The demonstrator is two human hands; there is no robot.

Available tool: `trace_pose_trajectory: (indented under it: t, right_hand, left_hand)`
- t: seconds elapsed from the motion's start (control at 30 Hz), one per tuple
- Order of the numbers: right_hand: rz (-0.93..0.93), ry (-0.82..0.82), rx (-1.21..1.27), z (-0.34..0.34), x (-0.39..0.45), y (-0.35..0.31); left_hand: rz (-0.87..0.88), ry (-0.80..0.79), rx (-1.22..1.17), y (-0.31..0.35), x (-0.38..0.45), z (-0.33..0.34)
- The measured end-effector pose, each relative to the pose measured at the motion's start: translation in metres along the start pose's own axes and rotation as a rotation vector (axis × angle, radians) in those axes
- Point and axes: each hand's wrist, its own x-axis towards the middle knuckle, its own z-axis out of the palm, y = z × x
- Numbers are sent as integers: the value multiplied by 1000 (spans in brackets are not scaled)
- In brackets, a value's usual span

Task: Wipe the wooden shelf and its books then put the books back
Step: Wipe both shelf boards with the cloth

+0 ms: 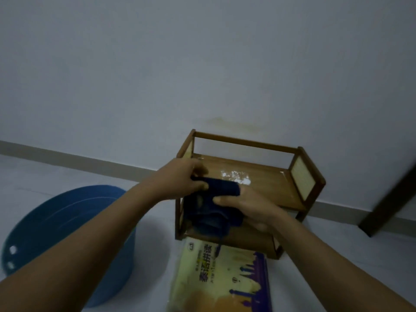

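A small two-tier wooden shelf (265, 174) stands on the floor against the wall, its top board shiny in the middle. Both my hands hold a dark blue cloth (216, 206) over the shelf's front left part. My left hand (182, 179) pinches the cloth's upper left end. My right hand (249, 208) grips it from the right, thumb on top, and the cloth hangs down in folds below. A yellow book (222, 278) with purple figures lies flat on the floor in front of the shelf.
A round blue plastic basin (67, 224) sits on the floor at the left. A dark wooden post (396, 190) slants along the right edge. The white wall and grey baseboard (90, 159) run behind the shelf.
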Motion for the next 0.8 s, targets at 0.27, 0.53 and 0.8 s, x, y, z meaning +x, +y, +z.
trace_pose_trajectory:
  t: [0.27, 0.53, 0.8]
  right_hand:
    - [-199, 650, -696, -101, 49, 20]
    - [210, 372, -927, -104, 88, 66]
    - [21, 287, -1031, 1, 146, 48]
  left_hand:
    - [71, 181, 490, -17, 123, 25]
    - [-154, 7, 420, -70, 162, 22]
    - [-192, 69, 565, -77, 160, 46]
